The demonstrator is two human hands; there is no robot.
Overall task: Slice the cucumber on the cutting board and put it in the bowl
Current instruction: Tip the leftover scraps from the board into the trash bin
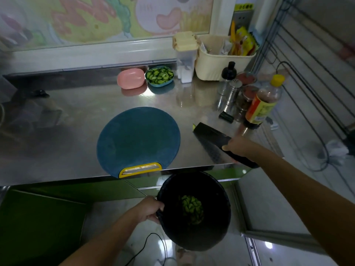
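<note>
Steel counter (76, 112) bears blue cutting board (138, 139); left hand (149, 210) grips black bin (192, 239), right hand (238, 145) grips knife (209, 139).

kitchen: steel counter (76, 116), cutting board (138, 139), condiment bottles (263, 104)

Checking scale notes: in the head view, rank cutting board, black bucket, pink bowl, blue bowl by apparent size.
Largest: cutting board and black bucket, alike; bucket is nearer, so unranked.
Smallest: pink bowl and blue bowl, alike.

Dim, greenish light in my feed; glare streaks the steel counter (80, 116), wide-angle edges bow, and the wall mural (76, 16) blurs
</note>
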